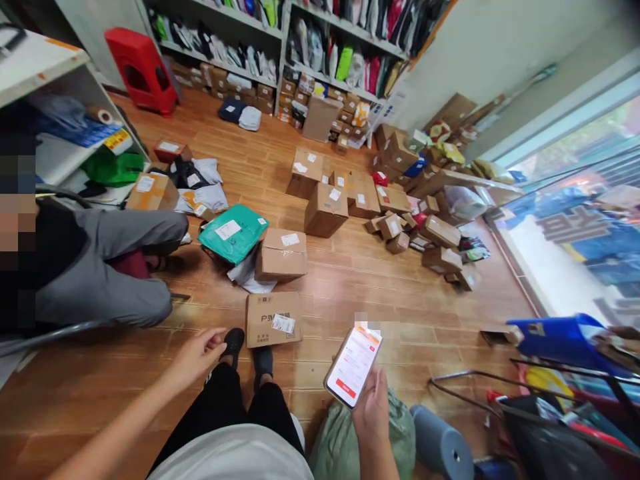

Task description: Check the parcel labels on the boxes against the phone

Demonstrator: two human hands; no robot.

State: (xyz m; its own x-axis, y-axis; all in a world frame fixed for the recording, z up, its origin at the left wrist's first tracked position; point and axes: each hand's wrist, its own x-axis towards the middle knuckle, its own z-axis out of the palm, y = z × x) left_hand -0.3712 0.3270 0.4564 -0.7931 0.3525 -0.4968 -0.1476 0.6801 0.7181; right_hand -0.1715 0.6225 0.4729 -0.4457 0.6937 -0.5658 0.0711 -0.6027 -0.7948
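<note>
My right hand (373, 410) grips a smartphone (353, 365) with a lit white and orange screen, held above a green sack (345, 440). My left hand (196, 355) hangs over the wooden floor with fingers loosely curled and nothing in it. Just ahead of my black shoes (234, 343) lies a flat cardboard box (273, 319) with a white label. Beyond it sit another brown box (283, 254) and a teal mailer bag (234, 233).
Another person in grey trousers (107, 263) sits at the left. Several cardboard parcels (326, 208) are scattered across the floor toward the shelves (280, 40). A red stool (141, 69) stands far left. A blue bin (563, 340) and a metal frame (500, 387) are at right.
</note>
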